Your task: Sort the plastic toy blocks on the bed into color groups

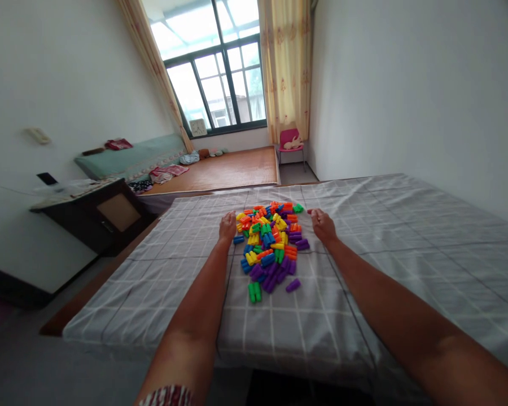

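Observation:
A heap of small plastic building pieces in orange, yellow, green, blue and purple lies on a grey checked cloth. At the heap's left edge is my left hand, its fingers curled; whatever they hold, if anything, is hidden. My right hand is closed a little to the right of the heap. A tiny reddish spot shows at its fingertips, too small to name. Nearest me, a green piece and a purple piece lie apart from the heap.
The cloth covers a wide bed or table with a wooden edge at the left. Beyond it stand a dark cabinet, a mat-covered bed and a pink chair. A white wall runs along the right.

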The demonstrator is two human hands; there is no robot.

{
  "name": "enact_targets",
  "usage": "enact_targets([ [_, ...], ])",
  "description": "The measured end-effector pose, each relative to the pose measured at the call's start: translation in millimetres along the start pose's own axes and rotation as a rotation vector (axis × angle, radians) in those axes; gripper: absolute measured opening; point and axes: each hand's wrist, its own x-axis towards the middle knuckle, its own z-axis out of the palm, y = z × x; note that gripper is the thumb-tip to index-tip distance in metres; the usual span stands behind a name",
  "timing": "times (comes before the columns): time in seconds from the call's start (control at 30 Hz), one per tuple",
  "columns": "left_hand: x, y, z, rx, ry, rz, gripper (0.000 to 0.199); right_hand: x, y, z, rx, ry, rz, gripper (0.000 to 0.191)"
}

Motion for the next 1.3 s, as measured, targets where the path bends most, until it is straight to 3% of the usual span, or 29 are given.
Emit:
enact_targets([
  [0.07,-5.5,-18.4,-6.1,0.084,-0.024,-0.046,0.051,-0.1,7.3,-2.9,-0.163,0.0,-0.001,0.045],
  [0.2,-16.1,-38.7,-7.9,0.281,-0.083,-0.068,0.045,-2.3,17.1,3.7,-0.379,-0.175,0.019,0.045],
  [0.37,-17.7,-35.8,-2.9,0.359,-0.12,-0.073,0.051,23.1,17.8,3.1,-0.43,-0.256,0.102,0.044],
  [0.53,-12.7,-36.6,-0.5,0.367,-0.114,-0.084,0.052,69.4,44.7,-4.5,-0.448,-0.088,0.073,0.048],
  [0.63,-8.5,-37.0,1.5,0.363,-0.129,-0.108,0.054,85.4,64.4,3.7,-0.516,-0.197,0.106,0.061],
  [0.77,-3.2,-37.9,4.3,0.354,-0.16,-0.13,0.057,97.0,74.5,12.7,-0.542,-0.341,0.165,0.074],
  [1.3,7.7,-42.3,2.4,0.375,-0.177,-0.149,0.061,124.9,76.4,25.1,-0.563,-0.386,0.17,0.075],
])
